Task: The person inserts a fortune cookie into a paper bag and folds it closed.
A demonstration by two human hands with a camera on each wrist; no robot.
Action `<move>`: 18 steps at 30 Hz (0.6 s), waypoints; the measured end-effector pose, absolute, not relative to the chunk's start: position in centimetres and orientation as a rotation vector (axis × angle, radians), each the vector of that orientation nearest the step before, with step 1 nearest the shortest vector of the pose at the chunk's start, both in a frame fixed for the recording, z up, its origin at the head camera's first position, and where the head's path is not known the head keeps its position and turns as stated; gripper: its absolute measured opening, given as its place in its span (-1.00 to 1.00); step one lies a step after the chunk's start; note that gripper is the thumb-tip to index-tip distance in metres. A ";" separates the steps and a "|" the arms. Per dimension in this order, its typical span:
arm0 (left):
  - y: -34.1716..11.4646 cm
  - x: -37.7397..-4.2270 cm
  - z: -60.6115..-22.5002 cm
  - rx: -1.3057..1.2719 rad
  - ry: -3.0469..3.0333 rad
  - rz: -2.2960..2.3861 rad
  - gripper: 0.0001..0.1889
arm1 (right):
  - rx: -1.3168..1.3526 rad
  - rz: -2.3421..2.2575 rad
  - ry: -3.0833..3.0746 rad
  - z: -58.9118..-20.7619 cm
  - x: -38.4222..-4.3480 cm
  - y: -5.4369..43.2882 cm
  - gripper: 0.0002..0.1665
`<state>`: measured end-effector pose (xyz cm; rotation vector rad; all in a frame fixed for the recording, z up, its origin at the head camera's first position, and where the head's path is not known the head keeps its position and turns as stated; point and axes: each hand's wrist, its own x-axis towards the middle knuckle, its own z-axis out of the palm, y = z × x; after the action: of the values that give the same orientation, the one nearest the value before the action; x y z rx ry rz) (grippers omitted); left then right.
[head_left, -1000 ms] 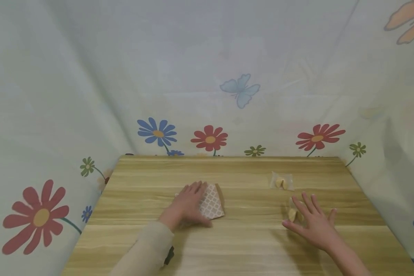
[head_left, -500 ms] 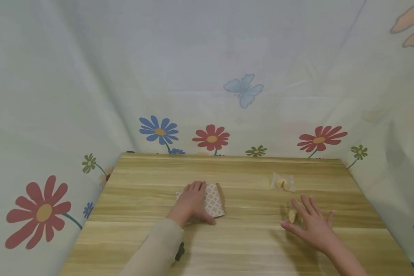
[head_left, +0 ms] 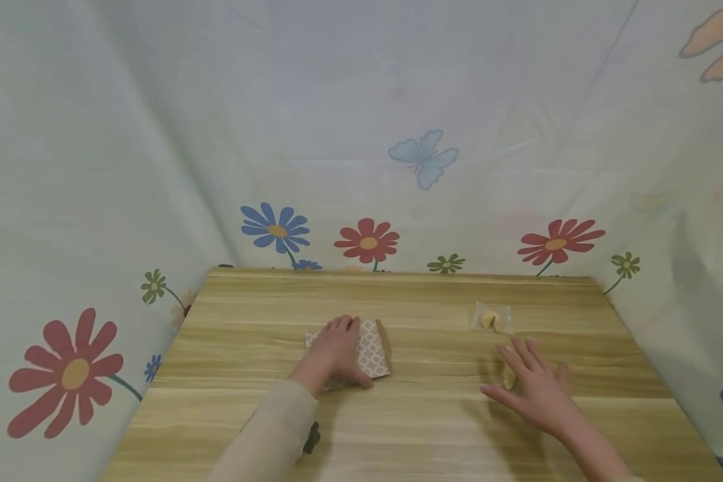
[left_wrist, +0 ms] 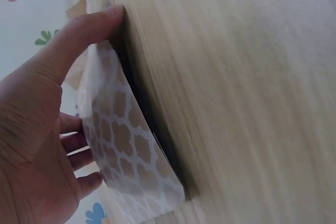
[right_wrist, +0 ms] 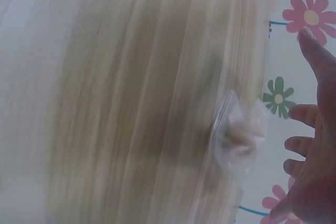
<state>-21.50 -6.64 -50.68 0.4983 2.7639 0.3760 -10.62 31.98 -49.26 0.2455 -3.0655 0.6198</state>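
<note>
My left hand (head_left: 337,355) lies across a tan paper packet (head_left: 372,353) with a white lattice pattern and a plain brown flap at its right end. In the left wrist view the thumb is at one end of the packet (left_wrist: 131,145) and the fingers curl along its far edge, so the hand grips it across. On the right side, my right hand (head_left: 536,391) hovers with fingers spread, over a fortune cookie (head_left: 509,377) in a clear wrapper, partly hidden by the hand. The right wrist view shows a wrapped cookie (right_wrist: 239,137) just off the fingertips.
Farther back on the wood-grain table (head_left: 422,428) lies another wrapped fortune cookie (head_left: 491,321). A white curtain (head_left: 337,120) printed with flowers and butterflies stands behind the table and along both sides. A dark device (head_left: 312,438) shows at the left wrist.
My right hand has shifted a little left, covering more of the nearer cookie. The left hand has shifted slightly right on the packet, which stays in place.
</note>
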 end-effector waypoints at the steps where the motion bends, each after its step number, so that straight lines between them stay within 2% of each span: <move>1: -6.7 -21.5 -50.7 0.502 2.766 0.391 0.49 | 0.257 0.623 -3.058 -49.3 -10.8 31.8 0.10; 18: -6.6 -20.4 -50.9 0.674 2.768 0.570 0.52 | 0.505 0.935 -2.923 -48.3 -14.3 25.2 -0.24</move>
<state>-20.40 -6.58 -50.95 0.6738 2.7685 0.5699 -14.28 25.19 -48.29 0.5053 -2.9227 0.9350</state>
